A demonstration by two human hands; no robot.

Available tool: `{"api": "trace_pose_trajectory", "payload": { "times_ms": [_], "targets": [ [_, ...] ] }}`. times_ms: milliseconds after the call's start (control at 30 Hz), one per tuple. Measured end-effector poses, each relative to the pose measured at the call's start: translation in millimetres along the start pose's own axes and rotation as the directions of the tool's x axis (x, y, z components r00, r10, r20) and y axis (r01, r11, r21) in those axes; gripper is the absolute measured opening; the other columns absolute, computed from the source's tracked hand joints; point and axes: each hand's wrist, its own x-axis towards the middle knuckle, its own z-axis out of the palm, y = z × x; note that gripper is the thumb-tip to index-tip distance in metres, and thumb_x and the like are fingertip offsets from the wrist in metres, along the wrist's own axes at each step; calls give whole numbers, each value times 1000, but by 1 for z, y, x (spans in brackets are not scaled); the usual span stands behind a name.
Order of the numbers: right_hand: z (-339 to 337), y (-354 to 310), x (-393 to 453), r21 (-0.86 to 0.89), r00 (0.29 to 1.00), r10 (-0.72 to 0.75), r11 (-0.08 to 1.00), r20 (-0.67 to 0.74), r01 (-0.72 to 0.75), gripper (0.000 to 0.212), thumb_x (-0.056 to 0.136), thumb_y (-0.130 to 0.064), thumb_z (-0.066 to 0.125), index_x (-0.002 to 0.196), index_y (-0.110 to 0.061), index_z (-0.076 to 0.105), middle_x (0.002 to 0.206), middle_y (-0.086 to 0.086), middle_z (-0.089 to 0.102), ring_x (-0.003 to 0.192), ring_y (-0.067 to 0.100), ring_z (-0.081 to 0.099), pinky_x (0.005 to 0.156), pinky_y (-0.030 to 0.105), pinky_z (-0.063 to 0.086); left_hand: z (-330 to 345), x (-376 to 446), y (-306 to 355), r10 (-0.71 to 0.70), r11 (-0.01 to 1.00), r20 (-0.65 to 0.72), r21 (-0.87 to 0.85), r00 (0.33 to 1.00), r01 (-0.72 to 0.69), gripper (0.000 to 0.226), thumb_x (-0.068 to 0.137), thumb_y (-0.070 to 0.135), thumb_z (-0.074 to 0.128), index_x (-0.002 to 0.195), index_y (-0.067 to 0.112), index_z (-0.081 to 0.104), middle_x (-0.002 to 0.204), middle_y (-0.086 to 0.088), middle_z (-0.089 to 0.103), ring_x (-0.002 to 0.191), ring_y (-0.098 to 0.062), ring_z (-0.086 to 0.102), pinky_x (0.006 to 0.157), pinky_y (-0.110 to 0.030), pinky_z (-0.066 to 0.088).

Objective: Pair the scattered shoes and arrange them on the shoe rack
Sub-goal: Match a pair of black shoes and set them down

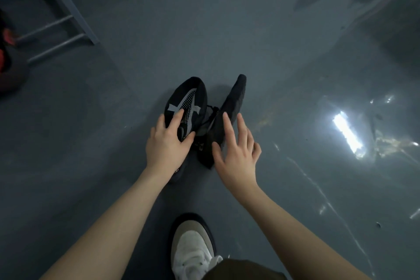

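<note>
Down at the bottom edge a white sneaker point(193, 250) is planted on the grey floor point(272, 63). Further out, a black shoe with grey stripes point(186, 102) is gripped by the left hand point(167, 143), while the right hand point(236, 154), fingers spread, is laid against the other black shoe point(229, 111), tipped sole-out. Far top left, the shoe rack point(56, 18) is seen

On the grey floor point(272, 63) two black shoes lie side by side: the left shoe point(188, 98), with grey markings, is clasped at its side by the left hand point(167, 141), while the right shoe point(229, 107) lies tipped with its dark sole turned outward. The right hand point(236, 154) rests against that sole, fingers point(227, 125) spread. The grey metal shoe rack point(56, 7) stands at upper left, well apart, and the person's own white sneaker point(193, 245) shows at the bottom.
</note>
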Motion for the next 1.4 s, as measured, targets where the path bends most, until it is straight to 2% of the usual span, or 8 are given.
{"api": "trace_pose_trajectory", "payload": {
  "times_ms": [167, 333, 433, 533, 733, 867, 1100, 1400],
  "targets": [
    [-8, 25, -13, -142, 999, -27, 989, 43, 33, 52, 96, -34, 28, 147, -32, 19, 159, -3, -1, 144, 17, 2, 111, 45, 2, 5, -8, 1, 18, 999, 61, 50, 998, -21, 69, 85, 44, 58, 145, 32, 26, 148, -17, 29, 124, -38, 38, 95, -46, 39],
    [-18, 26, -18, -221, 999, -2, 975, -49, -9, 61, 90, -51, 32, 134, -11, 45, 150, 15, 32, 130, 31, 37, 105, 46, 14, 16, -13, 4, -13, 996, 253, 83, 967, -9, 81, 86, 43, 57, 146, 35, 3, 155, -17, 8, 133, -41, 25, 105, -50, 29],
    [-19, 25, -20, -166, 985, 172, 971, -4, -170, 81, 86, -64, 39, 142, -5, 27, 154, 17, 16, 137, 32, 24, 108, 46, 15, 10, -15, -5, 16, 984, 230, -175, 973, 25, 73, 90, 40, 51, 145, 39, 4, 156, -10, 11, 142, -28, 16, 111, -44, 23],
    [-15, 28, -20, -30, 946, 298, 955, 132, -296, 99, 80, -71, 46, 149, -22, -4, 156, 18, -1, 138, 36, 21, 108, 49, 23, 7, -23, -8, 51, 962, 221, -272, 974, 11, 71, 90, 41, 52, 146, 37, 8, 157, -6, 10, 144, -18, 9, 111, -37, 20],
    [9, 28, -15, -4, 894, 400, 913, 201, -408, 95, 77, -66, 56, 146, -43, -6, 154, 24, -5, 138, 42, 18, 106, 56, 26, 6, -40, -10, -6, 997, 349, 71, 937, -20, 101, 73, 61, 62, 144, 42, -7, 156, -11, 2, 139, -35, 19, 106, -50, 28],
    [13, 29, -13, 165, 921, 355, 910, 163, -380, 80, 83, -46, 63, 144, -48, 11, 152, 26, 2, 137, 42, 18, 110, 53, 21, 13, -51, -10, -30, 974, 318, 222, 947, -44, 105, 71, 62, 64, 143, 42, -10, 151, -13, 8, 132, -38, 25, 98, -51, 36],
    [20, 7, -14, 284, 980, 145, 942, 136, -179, 60, 84, -32, 64, 136, -46, 38, 153, 15, 8, 134, 36, 18, 111, 48, 18, 3, -54, -33, 112, 969, 145, 203, 983, -140, 80, 78, 49, 62, 144, 44, 17, 136, -11, 36, 109, -32, 43, 79, -44, 46],
    [47, -101, 7, 453, 970, -153, 890, 188, 53, 56, 82, -31, 67, 132, -46, 45, 151, 12, 15, 135, 29, 19, 113, 50, 21, -94, -43, -107, -167, 982, -89, 78, 982, 174, 69, 82, 52, 56, 142, 48, 20, 132, -7, 38, 118, -29, 39, 83, -42, 46]
  ]
}}
